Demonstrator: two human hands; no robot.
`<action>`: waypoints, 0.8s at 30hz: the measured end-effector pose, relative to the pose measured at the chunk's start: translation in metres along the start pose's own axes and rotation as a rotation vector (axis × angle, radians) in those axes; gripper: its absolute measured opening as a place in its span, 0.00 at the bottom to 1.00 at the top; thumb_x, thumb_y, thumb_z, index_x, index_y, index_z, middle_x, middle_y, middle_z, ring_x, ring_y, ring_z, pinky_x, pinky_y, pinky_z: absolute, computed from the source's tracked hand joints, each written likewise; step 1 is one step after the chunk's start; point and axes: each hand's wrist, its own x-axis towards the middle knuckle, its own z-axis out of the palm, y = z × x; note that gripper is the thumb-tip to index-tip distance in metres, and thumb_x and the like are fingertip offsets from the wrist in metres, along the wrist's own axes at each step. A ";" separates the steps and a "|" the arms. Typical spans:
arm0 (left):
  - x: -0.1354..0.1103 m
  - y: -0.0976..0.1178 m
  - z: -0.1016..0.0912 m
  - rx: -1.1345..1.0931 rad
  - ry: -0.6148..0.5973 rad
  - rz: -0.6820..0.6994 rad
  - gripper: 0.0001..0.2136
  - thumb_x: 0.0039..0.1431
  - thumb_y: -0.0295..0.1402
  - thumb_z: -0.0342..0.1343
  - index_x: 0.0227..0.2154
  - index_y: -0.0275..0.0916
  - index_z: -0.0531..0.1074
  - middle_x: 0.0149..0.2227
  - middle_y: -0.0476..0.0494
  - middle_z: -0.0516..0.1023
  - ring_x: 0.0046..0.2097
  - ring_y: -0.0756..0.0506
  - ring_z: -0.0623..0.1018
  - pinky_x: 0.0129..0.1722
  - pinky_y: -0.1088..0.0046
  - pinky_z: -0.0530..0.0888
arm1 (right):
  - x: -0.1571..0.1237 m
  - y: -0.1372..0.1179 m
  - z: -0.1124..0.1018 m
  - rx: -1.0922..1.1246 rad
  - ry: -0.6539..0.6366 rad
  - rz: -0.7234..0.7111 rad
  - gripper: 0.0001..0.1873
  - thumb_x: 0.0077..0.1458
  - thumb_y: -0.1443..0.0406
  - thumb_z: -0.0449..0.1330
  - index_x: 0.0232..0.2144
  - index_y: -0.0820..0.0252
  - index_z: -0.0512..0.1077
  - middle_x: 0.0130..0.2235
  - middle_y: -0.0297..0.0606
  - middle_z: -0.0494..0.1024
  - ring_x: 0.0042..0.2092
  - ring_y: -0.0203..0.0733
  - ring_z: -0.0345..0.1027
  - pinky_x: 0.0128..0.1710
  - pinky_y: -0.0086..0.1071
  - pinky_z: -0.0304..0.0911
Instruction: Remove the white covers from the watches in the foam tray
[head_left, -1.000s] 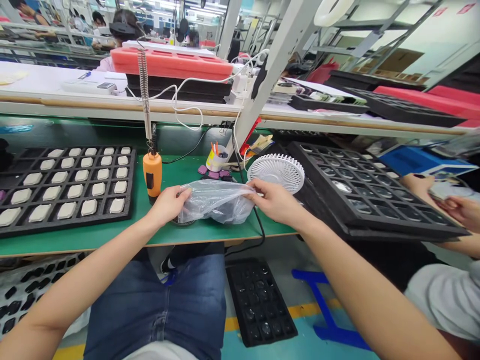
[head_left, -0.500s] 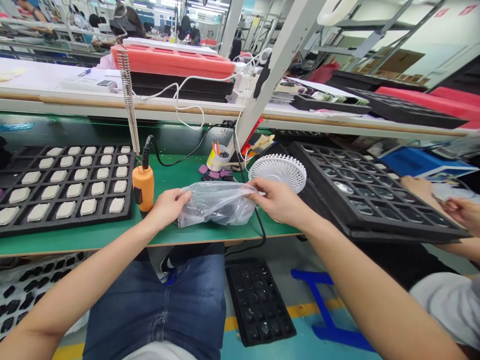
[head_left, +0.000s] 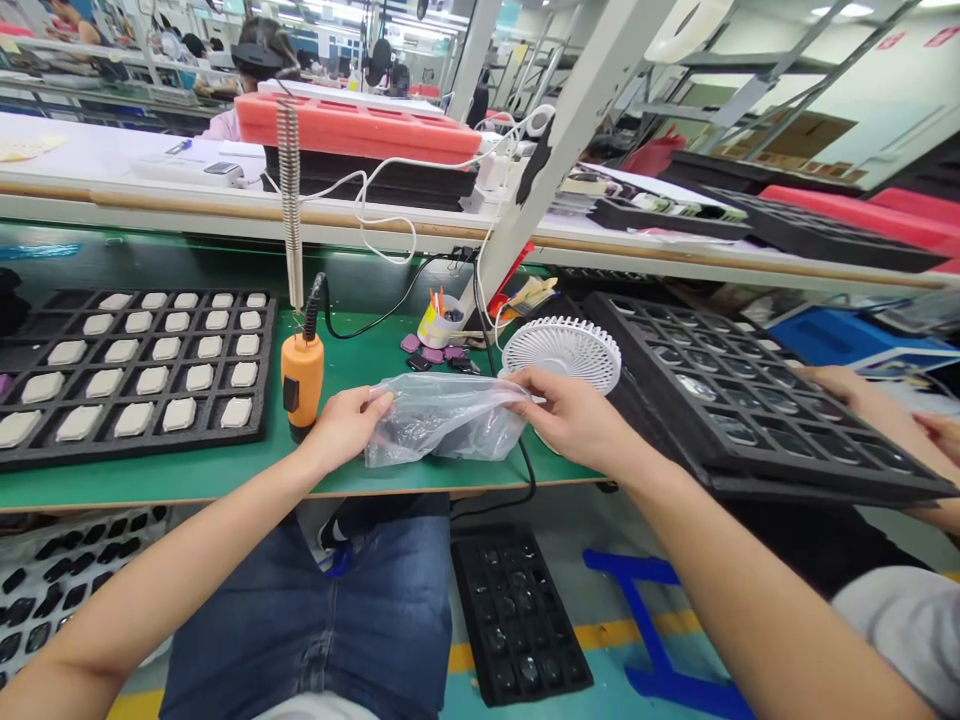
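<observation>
Both my hands hold a clear plastic bag [head_left: 446, 420] above the green bench, with dark objects showing through it. My left hand [head_left: 345, 428] pinches the bag's left end, and my right hand [head_left: 574, 420] grips its right end. Just left of my left hand stands an orange tool [head_left: 302, 382] with a black cable, hanging from a coiled spring. Behind my right hand is a white desk fan [head_left: 562, 352], and the bag's right end nearly reaches it.
A black tray [head_left: 262, 400] of white pieces lies left; a black foam tray [head_left: 720, 400] lies right. A co-worker's hand [head_left: 844, 385] rests on that tray's far edge. Behind the bag are a pen cup [head_left: 435, 322] and purple pieces [head_left: 431, 350].
The bag and my hands sit slightly further right and lower in view as my head has shifted. The orange tool has swung left and back between frames.
</observation>
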 end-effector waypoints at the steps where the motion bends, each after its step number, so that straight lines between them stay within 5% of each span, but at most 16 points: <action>1: 0.000 0.000 0.001 -0.005 0.000 0.001 0.24 0.68 0.53 0.55 0.48 0.32 0.75 0.43 0.44 0.80 0.40 0.53 0.79 0.44 0.73 0.81 | 0.000 0.001 0.000 0.002 -0.001 -0.001 0.27 0.68 0.47 0.56 0.49 0.68 0.73 0.45 0.41 0.75 0.43 0.25 0.69 0.44 0.21 0.72; 24: 0.005 0.007 0.000 -0.038 -0.024 -0.011 0.23 0.68 0.51 0.55 0.50 0.33 0.74 0.45 0.43 0.79 0.42 0.53 0.79 0.43 0.74 0.81 | -0.001 -0.013 -0.011 -0.077 0.046 0.019 0.38 0.64 0.37 0.54 0.48 0.67 0.75 0.43 0.41 0.77 0.40 0.25 0.68 0.41 0.22 0.69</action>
